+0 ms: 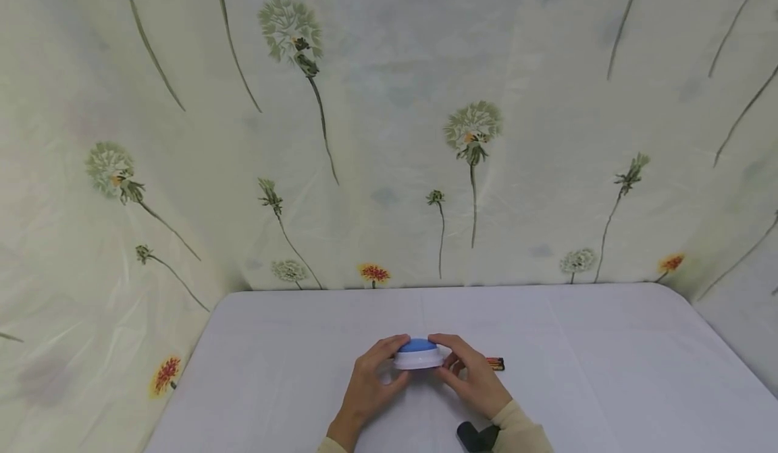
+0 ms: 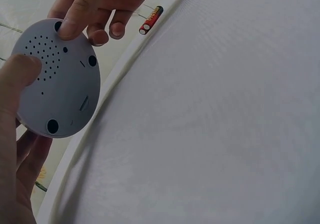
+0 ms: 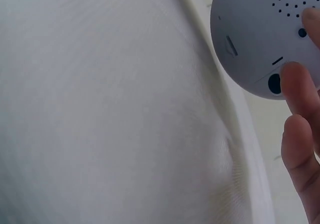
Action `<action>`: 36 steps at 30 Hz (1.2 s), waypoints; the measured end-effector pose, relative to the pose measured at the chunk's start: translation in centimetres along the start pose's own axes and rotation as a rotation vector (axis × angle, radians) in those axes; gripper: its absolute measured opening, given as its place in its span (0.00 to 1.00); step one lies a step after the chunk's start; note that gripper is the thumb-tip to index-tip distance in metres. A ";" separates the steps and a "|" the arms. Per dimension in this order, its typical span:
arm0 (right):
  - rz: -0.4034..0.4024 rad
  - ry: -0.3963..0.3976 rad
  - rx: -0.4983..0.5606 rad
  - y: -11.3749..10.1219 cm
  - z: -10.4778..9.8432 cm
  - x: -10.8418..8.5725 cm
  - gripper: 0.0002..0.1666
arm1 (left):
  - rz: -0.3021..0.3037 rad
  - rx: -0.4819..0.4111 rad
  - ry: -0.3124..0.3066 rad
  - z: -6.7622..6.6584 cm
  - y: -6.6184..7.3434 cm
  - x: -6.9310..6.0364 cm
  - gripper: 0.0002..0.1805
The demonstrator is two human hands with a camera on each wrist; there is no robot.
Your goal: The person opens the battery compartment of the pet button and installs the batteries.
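- Left hand (image 1: 372, 380) and right hand (image 1: 474, 376) grip opposite edges of the blue-topped white device (image 1: 419, 362).
- Two batteries (image 2: 151, 20) lie rightward, nearer the right hand.

Blue-topped white device (image 1: 418, 355) held over the desk (image 1: 273, 358)

The left-hand grip (image 1: 371, 380) and right-hand grip (image 1: 475, 380) pinch it from opposite sides, fingers on the upper edge, thumbs low near its underside. Orange-and-black batteries (image 1: 497, 364) show just beside the right-hand grip, which partly hides them. Nearer the wearer, a dark object (image 1: 469, 435) is partly covered by the right sleeve (image 1: 521, 433). A white cloth (image 1: 608, 372) covers the desk; behind rises a pale sheet (image 1: 389, 136) printed with dandelions and orange flowers.
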State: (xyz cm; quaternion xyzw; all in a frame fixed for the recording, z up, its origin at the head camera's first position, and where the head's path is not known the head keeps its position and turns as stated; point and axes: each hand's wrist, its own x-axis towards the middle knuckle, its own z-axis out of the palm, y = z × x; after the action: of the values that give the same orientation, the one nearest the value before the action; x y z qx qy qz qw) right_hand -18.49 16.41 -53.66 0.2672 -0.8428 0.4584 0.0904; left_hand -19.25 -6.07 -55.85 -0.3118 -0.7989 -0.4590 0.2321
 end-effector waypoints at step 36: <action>0.322 0.039 0.106 -1.0 0.2 0.0 0.22 | -0.091 -0.048 -0.179 -0.1 0.5 -0.2 0.52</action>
State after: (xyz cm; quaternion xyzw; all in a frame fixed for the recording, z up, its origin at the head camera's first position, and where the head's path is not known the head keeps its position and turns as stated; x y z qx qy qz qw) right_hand -17.98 15.79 -53.09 0.1243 -0.8473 0.5160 0.0178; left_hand -18.72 -5.98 -55.65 -0.3206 -0.8185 -0.4584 0.1310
